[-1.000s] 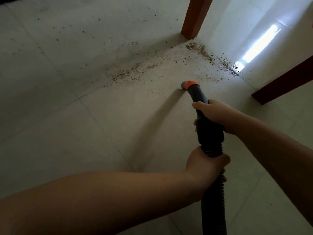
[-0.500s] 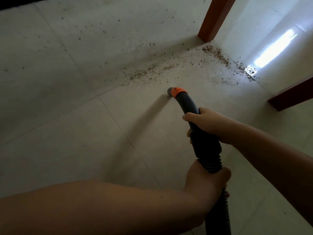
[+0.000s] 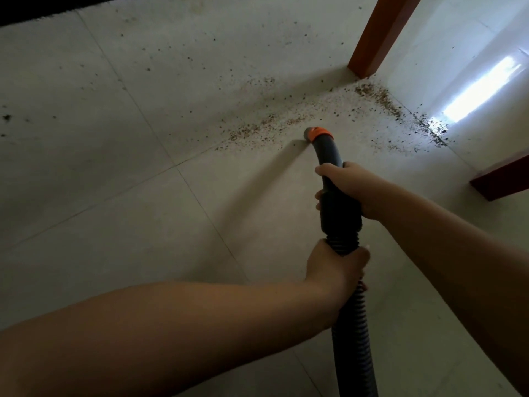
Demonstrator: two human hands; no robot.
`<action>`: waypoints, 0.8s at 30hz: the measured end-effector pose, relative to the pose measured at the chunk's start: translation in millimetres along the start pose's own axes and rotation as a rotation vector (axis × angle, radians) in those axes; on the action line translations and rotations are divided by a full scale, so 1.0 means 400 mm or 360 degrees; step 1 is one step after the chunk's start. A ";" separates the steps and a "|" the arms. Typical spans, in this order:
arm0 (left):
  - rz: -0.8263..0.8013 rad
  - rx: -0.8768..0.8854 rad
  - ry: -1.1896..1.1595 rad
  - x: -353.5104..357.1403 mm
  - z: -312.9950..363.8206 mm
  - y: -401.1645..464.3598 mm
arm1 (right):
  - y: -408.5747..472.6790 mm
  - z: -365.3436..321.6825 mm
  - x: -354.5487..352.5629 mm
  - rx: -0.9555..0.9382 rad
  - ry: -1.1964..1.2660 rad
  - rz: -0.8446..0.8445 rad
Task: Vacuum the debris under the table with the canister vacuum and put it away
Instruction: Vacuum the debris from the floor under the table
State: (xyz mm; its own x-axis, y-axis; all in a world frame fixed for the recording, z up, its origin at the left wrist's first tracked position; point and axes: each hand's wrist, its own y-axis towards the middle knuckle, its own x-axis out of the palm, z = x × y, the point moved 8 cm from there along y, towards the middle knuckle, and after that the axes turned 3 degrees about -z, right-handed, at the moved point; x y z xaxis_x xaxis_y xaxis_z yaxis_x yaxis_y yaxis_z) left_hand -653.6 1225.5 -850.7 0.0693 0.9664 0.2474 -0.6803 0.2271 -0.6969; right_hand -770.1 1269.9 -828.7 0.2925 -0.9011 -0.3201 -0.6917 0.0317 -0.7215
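Brown debris (image 3: 266, 126) lies in a band across the pale floor tiles, thickest near the table leg (image 3: 380, 35) and along a line to the right (image 3: 400, 110). The black vacuum hose (image 3: 353, 339) ends in a curved handle tube with an orange-ringed nozzle (image 3: 317, 134) that sits at the edge of the debris band. My right hand (image 3: 352, 189) grips the rigid black handle. My left hand (image 3: 335, 267) grips the ribbed hose just behind it. The canister is out of view.
A second dark red wooden piece (image 3: 501, 181) stands at the right edge. A bright patch of light (image 3: 481, 90) falls on the floor beyond the debris. Scattered dark specks (image 3: 5, 117) dot the tiles at the far left.
The nozzle has slid leftward and then forward into the edge of the debris band. Both hands keep the same hold on the hose.
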 end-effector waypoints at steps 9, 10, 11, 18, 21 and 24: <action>-0.0013 -0.0067 -0.0128 0.010 -0.030 -0.065 | -0.044 -0.006 0.061 -0.0013 -0.0193 -0.0243; -0.0009 -0.0069 -0.0151 0.007 -0.031 -0.070 | -0.049 -0.007 0.073 -0.0010 -0.0215 -0.0287; -0.0006 -0.0073 -0.0169 0.003 -0.031 -0.074 | -0.051 -0.009 0.085 -0.0013 -0.0238 -0.0320; 0.0017 -0.0086 -0.0160 -0.034 -0.013 -0.038 | -0.022 -0.040 0.087 -0.0054 -0.0204 -0.0194; -0.0004 -0.0092 -0.0182 -0.023 0.005 -0.006 | -0.002 -0.054 0.054 -0.0033 -0.0182 -0.0114; -0.0025 -0.0081 -0.0211 -0.016 0.027 0.022 | 0.020 -0.071 0.032 -0.0005 -0.0168 -0.0083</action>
State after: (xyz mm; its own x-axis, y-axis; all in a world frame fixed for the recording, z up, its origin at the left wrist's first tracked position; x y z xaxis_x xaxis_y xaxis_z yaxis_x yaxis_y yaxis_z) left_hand -668.0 1220.2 -851.1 -0.0197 0.9392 0.3427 -0.6417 0.2510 -0.7248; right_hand -790.7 1246.2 -821.0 0.3959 -0.8508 -0.3455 -0.6761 -0.0154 -0.7367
